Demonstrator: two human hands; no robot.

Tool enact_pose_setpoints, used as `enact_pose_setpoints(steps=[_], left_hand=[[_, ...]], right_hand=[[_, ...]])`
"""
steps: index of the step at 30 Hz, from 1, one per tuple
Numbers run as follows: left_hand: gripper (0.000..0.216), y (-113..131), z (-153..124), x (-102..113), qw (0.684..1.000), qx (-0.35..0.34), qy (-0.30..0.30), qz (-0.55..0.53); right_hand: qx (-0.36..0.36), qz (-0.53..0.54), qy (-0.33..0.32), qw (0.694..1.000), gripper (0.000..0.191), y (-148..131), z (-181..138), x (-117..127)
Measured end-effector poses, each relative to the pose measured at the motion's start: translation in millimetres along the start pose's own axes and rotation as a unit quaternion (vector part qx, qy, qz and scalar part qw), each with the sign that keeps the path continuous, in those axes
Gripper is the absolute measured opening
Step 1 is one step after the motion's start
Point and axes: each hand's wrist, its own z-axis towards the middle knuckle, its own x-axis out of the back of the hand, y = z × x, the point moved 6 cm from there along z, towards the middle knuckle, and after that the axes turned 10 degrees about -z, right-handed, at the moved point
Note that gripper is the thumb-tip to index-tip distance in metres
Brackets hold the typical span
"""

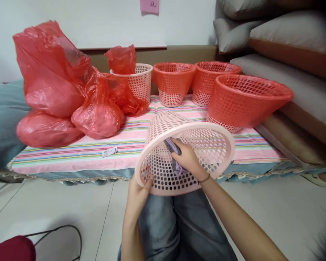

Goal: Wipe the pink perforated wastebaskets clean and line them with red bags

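Observation:
A pale pink perforated plastic basket [165,128] lies tilted on its side above my knees, its mouth facing me. My left hand [141,190] grips the rim at the lower left, thumb inside and fingers behind the holes. Inside the basket, my right hand [186,156] is closed on a purple and grey cloth [176,156] and holds it near the inner wall. Part of the cloth is hidden behind my fingers.
On the striped bench cover [78,159] stand several baskets, three lined with red bags [176,76]. Filled red plastic bags [54,83] are piled at left. A small white label [109,152] lies near the front edge. Cushions [290,32] are stacked at right; a red stool [13,248] is lower left.

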Motion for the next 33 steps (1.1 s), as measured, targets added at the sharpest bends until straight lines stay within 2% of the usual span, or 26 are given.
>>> enact_pose_setpoints(steps=[3, 6, 8, 11, 13, 16, 19, 24, 27, 30, 33], left_hand=[[0.056, 3.2, -3.8, 2.5, 0.998, 0.005, -0.036, 0.046], [0.047, 4.2, -4.7, 10.7, 0.995, 0.038, -0.054, 0.073], [0.048, 8.0, -1.6, 17.9, 0.997, 0.017, -0.014, 0.08], [0.055, 18.9, 3.1, 22.1, 0.988, -0.108, 0.098, 0.053], [0.049, 17.6, 5.2, 15.4, 0.979, -0.158, 0.127, 0.012], [0.039, 6.9, 6.1, 5.3, 0.975, -0.169, 0.145, -0.027], [0.035, 0.9, 1.6, 5.7, 0.967, -0.178, 0.181, -0.031], [0.033, 1.4, -2.0, 7.0, 0.966, -0.183, 0.181, -0.03], [0.033, 1.5, -1.2, 6.3, 0.967, -0.183, 0.173, -0.042], [0.033, 2.7, -0.2, 4.8, 0.968, -0.18, 0.166, -0.051], [0.035, 8.5, 1.0, -2.4, 0.975, -0.172, 0.134, -0.038]], right_hand=[[-0.062, -0.094, -0.028, 0.993, 0.058, 9.9, 33.7, -25.4], [-0.097, -0.17, -0.095, 0.976, 0.056, 17.2, 42.3, -59.1], [-0.093, -0.211, -0.118, 0.966, 0.058, 18.6, 39.9, -75.0], [-0.08, -0.233, -0.124, 0.961, 0.061, 16.1, 33.2, -83.2], [-0.07, -0.23, -0.14, 0.961, 0.061, 11.4, 25.4, -81.3], [-0.048, -0.222, -0.155, 0.961, 0.059, -0.8, 2.0, -69.7], [-0.015, -0.197, -0.146, 0.969, 0.06, -16.3, -37.3, -53.4], [-0.009, -0.104, -0.155, 0.982, 0.066, -32.0, -113.4, -32.7], [-0.019, -0.041, -0.144, 0.989, 0.067, -37.4, -146.1, -19.6], [-0.015, 0.024, -0.132, 0.991, 0.065, -38.9, -155.3, -7.2], [0.003, 0.084, -0.09, 0.992, 0.064, -34.1, -128.9, 4.4]])
